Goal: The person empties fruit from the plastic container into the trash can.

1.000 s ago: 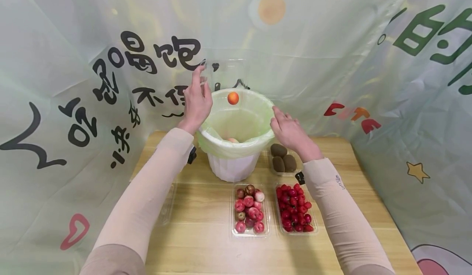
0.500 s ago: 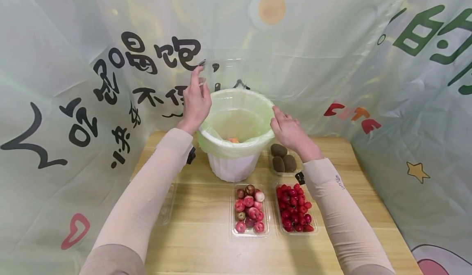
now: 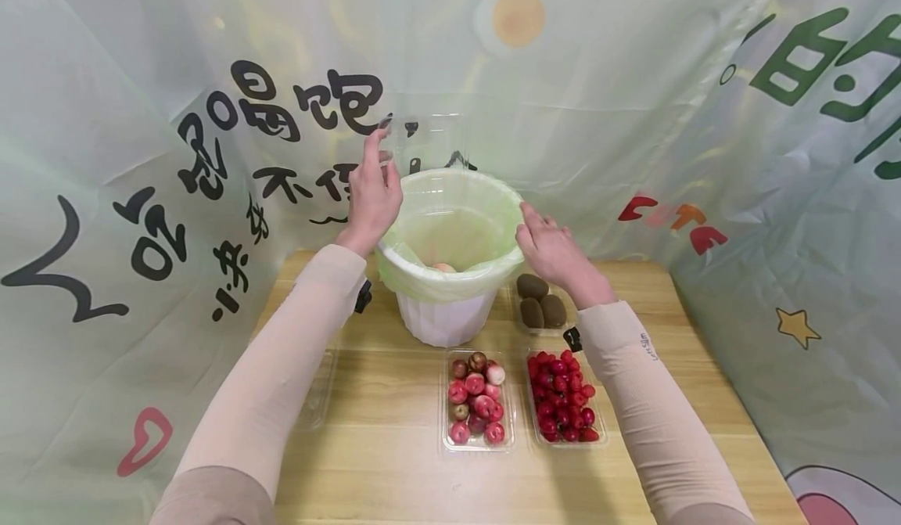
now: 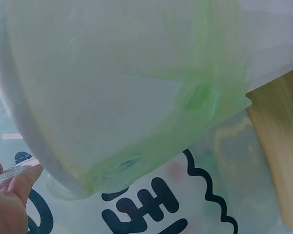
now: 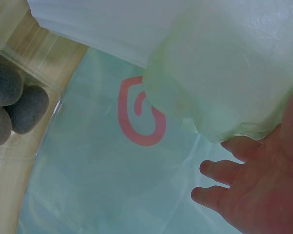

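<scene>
My left hand [image 3: 375, 196] pinches a clear plastic container [image 3: 431, 142], tipped up over the back left of a white bin [image 3: 446, 321]. In the left wrist view, its fingers hold the container's thin edge [image 4: 12, 173] beside the bin rim. A pale green bag [image 3: 457, 286] lines the bin and folds down over its rim. Low inside, part of an orange-pink fruit [image 3: 442, 267] shows; the rest is hidden by the front rim. My right hand [image 3: 552, 247] grips the bin's right rim, thumb and forefinger at the edge, other fingers spread outside the bag in the right wrist view.
On the wooden table [image 3: 394, 470] stand clear boxes of small red plums [image 3: 475, 400], bright red berry-like fruit [image 3: 561, 396] and kiwis [image 3: 540, 302]. Another clear container [image 3: 318, 392] lies partly behind the left sleeve. Printed cloth [image 3: 598, 79] encloses the back and sides.
An orange fruit that was in the air under the tipped container has dropped into the bin. Both hands have stayed almost in place.
</scene>
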Available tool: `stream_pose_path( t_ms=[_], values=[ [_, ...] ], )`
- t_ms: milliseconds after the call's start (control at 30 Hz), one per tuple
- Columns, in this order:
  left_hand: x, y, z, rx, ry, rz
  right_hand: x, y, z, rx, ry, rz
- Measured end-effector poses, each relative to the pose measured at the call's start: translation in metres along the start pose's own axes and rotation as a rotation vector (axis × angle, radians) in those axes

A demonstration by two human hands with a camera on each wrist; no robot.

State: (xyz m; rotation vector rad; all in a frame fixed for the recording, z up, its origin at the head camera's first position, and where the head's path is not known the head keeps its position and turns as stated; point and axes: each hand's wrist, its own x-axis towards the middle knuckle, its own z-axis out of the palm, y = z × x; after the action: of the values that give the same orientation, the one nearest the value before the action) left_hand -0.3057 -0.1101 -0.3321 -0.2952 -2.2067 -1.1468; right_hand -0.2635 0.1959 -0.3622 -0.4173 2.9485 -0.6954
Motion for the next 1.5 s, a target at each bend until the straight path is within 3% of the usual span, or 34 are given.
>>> stream_pose_path(
  t_ms=[167, 400, 700, 1067, 1500],
  values=[
    [0.0, 0.001, -0.001, 0.007, -0.005, 0.002, 0.0, 0.0, -0.001, -0.002, 0.0, -0.002],
    [0.002, 0.003, -0.005, -0.003, -0.019, -0.046, 0.001, 0.0, 0.001, 0.011, 0.008, 0.0],
    [0.005, 0.003, -0.017, -0.001, -0.026, -0.062, 0.0, -0.001, 0.0, 0.01, 0.004, 0.0],
    [0.01, 0.02, -0.038, 0.005, -0.121, -0.111, -0.001, -0.001, -0.001, 0.014, -0.004, 0.008],
    [-0.002, 0.035, -0.061, 0.123, -0.291, -0.139, 0.0, 0.001, 0.001, 0.036, 0.006, 0.008]
  ],
)
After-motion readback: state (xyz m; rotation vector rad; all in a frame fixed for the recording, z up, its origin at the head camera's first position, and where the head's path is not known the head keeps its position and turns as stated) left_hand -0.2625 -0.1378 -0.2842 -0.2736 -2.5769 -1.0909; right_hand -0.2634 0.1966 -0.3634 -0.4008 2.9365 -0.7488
